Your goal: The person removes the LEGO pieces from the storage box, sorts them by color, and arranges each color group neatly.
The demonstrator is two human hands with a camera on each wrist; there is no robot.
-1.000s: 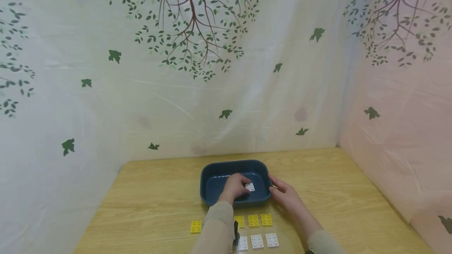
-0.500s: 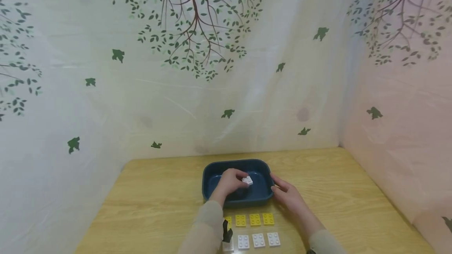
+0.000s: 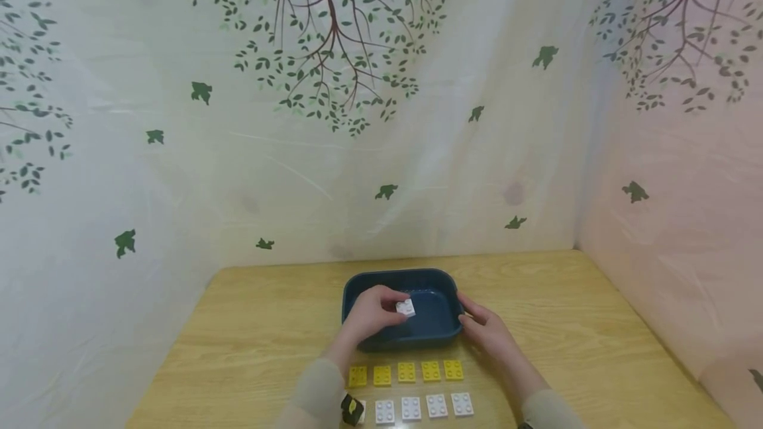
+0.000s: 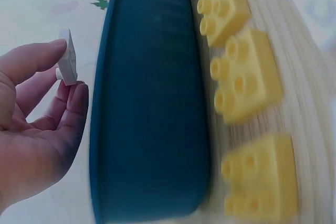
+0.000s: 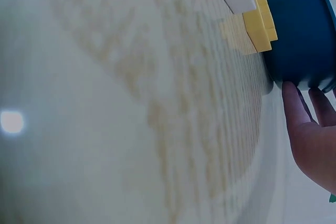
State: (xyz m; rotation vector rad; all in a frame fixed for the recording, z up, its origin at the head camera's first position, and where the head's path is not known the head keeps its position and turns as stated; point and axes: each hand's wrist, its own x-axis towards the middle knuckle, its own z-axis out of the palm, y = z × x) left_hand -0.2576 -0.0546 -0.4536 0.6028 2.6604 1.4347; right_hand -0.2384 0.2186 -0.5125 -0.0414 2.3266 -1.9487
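Note:
My left hand pinches a white toy building brick between thumb and fingertips over the dark blue basin. In the left wrist view that brick is held on edge, above the basin's rim. At the basin's right end, the fingertips of my right hand rest against the outer wall. The right wrist view shows that hand with its fingers extended to the wall.
In front of the basin lies a row of yellow bricks on the wooden table. Nearer to me is a row of white bricks, its left end partly hidden by the black device on my left wrist. Pale printed sheets stand behind.
My left hand has lifted the white brick from the basin's floor and moved leftward with it. The right hand stays at the basin's end. The view has shifted slightly.

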